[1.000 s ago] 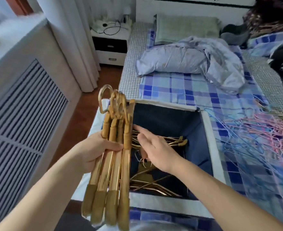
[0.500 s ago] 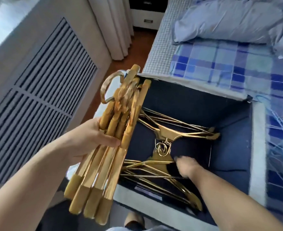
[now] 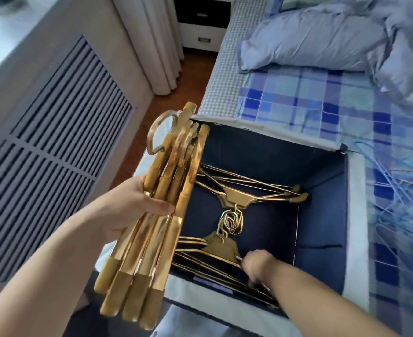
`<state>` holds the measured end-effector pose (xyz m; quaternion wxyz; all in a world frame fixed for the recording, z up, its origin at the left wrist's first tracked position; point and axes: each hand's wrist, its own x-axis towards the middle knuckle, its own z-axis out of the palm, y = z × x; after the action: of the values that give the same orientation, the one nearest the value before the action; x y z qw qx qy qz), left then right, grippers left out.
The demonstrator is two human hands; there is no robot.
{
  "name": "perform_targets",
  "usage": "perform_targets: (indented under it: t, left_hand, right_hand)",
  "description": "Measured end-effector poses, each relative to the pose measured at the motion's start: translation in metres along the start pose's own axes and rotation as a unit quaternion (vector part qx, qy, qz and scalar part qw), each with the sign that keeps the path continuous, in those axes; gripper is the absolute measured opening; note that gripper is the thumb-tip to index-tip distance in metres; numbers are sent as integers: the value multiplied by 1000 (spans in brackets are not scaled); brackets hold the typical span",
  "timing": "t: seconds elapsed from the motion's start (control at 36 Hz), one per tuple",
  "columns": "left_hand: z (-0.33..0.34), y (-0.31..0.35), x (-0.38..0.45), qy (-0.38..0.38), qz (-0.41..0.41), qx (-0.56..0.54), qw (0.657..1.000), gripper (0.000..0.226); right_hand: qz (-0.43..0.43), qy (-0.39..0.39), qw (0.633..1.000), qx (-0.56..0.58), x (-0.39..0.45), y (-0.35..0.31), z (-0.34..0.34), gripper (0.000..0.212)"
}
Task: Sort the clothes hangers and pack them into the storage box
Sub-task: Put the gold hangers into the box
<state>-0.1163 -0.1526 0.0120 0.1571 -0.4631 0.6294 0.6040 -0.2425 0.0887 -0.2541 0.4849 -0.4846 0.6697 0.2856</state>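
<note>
My left hand (image 3: 132, 210) grips a thick bundle of gold hangers (image 3: 156, 215), held upright over the left rim of the storage box (image 3: 356, 215). The box is grey outside and navy inside, open on the bed. Inside lie two stacks of gold hangers, one at the far side (image 3: 244, 193) and one at the near side (image 3: 212, 254), hooks meeting in the middle. My right hand (image 3: 256, 263) reaches down into the box and its curled fingers hold the near stack at its right arm.
A tangle of blue and pink wire hangers (image 3: 400, 195) lies on the checked bedsheet right of the box. A pale blue pillow (image 3: 310, 40) lies further up the bed. Left are a slatted radiator cover (image 3: 42, 142), curtains and a nightstand (image 3: 200, 20).
My right hand went from above the box down to its near side and took hold of the near stack. The view tilted down. The left hand's bundle leaned slightly right.
</note>
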Motion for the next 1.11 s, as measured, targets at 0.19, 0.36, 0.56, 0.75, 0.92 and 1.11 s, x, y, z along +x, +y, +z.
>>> perform_targets:
  t: [0.19, 0.36, 0.56, 0.75, 0.92, 1.11]
  left_hand:
    - [2, 1, 0, 1, -4, -21, 1000, 24]
    - [5, 1, -2, 6, 3, -37, 999, 23]
    - [4, 4, -10, -8, 5, -42, 999, 25]
    - [3, 7, -21, -20, 9, -39, 999, 31]
    - [15, 12, -31, -51, 56, -74, 994, 27]
    - [26, 24, -48, -57, 136, -111, 983, 28]
  right_hand:
    - [24, 58, 996, 69, 10, 0, 2, 66]
    - [-20, 30, 999, -35, 1, -11, 23, 49]
    - [-9, -60, 996, 61, -19, -1, -26, 52]
    - [-87, 140, 854, 494, -108, 1, -121, 30]
    - [-332, 129, 529, 770, -198, -46, -160, 35]
    - [-354, 219, 502, 758, -222, -72, -154, 48]
